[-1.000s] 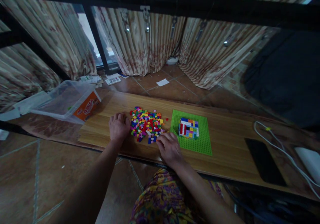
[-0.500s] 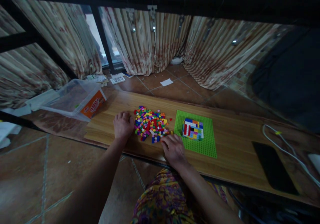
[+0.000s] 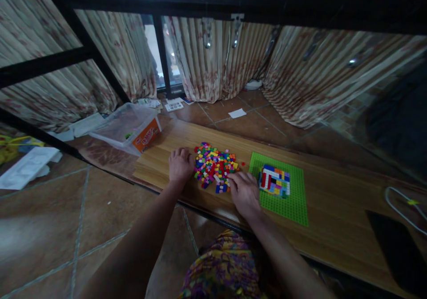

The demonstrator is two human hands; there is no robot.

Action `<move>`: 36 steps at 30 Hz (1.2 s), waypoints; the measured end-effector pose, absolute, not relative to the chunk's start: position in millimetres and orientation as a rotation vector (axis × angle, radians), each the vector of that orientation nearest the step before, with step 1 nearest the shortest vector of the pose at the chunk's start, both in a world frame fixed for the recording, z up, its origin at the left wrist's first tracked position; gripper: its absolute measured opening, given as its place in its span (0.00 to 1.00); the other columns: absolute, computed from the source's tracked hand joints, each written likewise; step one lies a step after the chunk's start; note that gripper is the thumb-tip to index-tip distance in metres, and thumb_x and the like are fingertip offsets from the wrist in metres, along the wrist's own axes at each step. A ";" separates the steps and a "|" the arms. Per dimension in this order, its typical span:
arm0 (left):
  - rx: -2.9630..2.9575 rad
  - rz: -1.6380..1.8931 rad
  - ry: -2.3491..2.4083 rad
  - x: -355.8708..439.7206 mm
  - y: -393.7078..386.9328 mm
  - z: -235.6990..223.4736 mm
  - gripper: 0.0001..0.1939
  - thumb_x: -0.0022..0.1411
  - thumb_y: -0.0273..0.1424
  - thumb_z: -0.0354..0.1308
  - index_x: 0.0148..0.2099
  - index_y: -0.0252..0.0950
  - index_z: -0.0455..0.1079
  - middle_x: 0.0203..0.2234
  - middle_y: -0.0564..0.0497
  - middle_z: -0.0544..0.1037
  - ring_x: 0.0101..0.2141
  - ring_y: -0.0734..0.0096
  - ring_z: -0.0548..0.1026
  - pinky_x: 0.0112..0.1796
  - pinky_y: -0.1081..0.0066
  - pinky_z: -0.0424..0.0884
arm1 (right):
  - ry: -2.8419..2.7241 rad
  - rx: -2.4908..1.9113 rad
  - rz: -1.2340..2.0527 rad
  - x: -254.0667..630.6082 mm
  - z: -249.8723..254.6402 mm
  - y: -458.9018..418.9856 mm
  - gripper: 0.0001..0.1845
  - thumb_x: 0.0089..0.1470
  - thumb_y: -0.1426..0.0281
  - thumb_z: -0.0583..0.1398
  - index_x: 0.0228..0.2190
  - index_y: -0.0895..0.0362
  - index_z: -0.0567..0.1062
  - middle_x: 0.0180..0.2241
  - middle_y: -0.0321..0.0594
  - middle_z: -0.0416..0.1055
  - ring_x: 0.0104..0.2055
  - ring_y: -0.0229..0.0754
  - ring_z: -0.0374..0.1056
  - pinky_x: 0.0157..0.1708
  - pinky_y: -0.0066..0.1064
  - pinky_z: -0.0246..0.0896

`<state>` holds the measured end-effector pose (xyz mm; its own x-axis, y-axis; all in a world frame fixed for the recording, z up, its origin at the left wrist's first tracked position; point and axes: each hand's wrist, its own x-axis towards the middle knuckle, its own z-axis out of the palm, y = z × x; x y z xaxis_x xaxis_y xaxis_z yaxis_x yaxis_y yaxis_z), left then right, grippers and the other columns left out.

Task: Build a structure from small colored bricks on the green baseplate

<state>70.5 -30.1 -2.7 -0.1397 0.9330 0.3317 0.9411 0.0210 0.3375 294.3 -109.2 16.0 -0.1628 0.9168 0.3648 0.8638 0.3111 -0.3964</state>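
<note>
A pile of small multicoloured building bricks (image 3: 213, 163) lies spread on the wooden board. My left hand (image 3: 181, 165) rests on the board at the pile's left edge, fingers loosely bent, thumb apart, with nothing visible in it. At the right edge of the pile, my right hand (image 3: 245, 192) has its thumb and index finger drawn together over the bricks; what is between them is too small to make out. Just right of that hand is a green baseplate (image 3: 290, 212). On it stands a block built of white, red, blue, yellow and orange bricks (image 3: 276, 181).
A clear plastic box (image 3: 122, 125) with an orange label stands at the board's left end. One red brick (image 3: 243, 163) lies apart from the pile. Farther right are a dark flat object (image 3: 393, 245) and a white cable (image 3: 396, 201). A black metal bar (image 3: 233, 8) crosses above.
The view has swung left, so everything appears farther right. My right hand has moved from the pile's near right corner up onto its right edge. My left hand stays beside the pile.
</note>
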 end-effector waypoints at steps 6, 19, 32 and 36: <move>-2.060 -0.770 -2.236 71.0 -31.5 -0.5 0.15 0.63 0.34 0.48 0.48 0.36 0.70 0.46 0.43 0.74 0.48 0.54 0.69 0.48 0.57 0.65 | -2.115 -1.555 0.139 269.0 17.2 -62.9 0.13 0.61 0.71 0.54 0.41 0.52 0.79 0.38 0.42 0.73 0.43 0.48 0.61 0.45 0.38 0.55; -2.065 -0.757 -2.254 70.8 -31.2 -1.3 0.14 0.64 0.33 0.48 0.47 0.35 0.70 0.46 0.42 0.74 0.47 0.55 0.69 0.48 0.57 0.64 | -2.215 -1.594 0.235 261.6 17.6 -24.1 0.09 0.52 0.73 0.60 0.33 0.52 0.80 0.35 0.42 0.70 0.42 0.47 0.61 0.43 0.36 0.56; -2.067 -0.757 -2.249 70.4 -31.9 -2.4 0.14 0.64 0.33 0.48 0.47 0.36 0.70 0.46 0.43 0.74 0.47 0.55 0.68 0.48 0.57 0.64 | -2.263 -1.688 0.206 255.4 23.2 -16.0 0.06 0.48 0.72 0.64 0.31 0.53 0.82 0.35 0.45 0.71 0.41 0.49 0.63 0.41 0.39 0.59; -2.072 -0.758 -2.263 70.7 -31.9 -1.6 0.14 0.64 0.34 0.48 0.47 0.36 0.70 0.47 0.42 0.74 0.48 0.54 0.68 0.48 0.57 0.64 | -2.263 -1.712 0.222 253.9 23.4 -16.7 0.06 0.48 0.74 0.64 0.30 0.54 0.81 0.35 0.46 0.71 0.41 0.49 0.64 0.41 0.39 0.59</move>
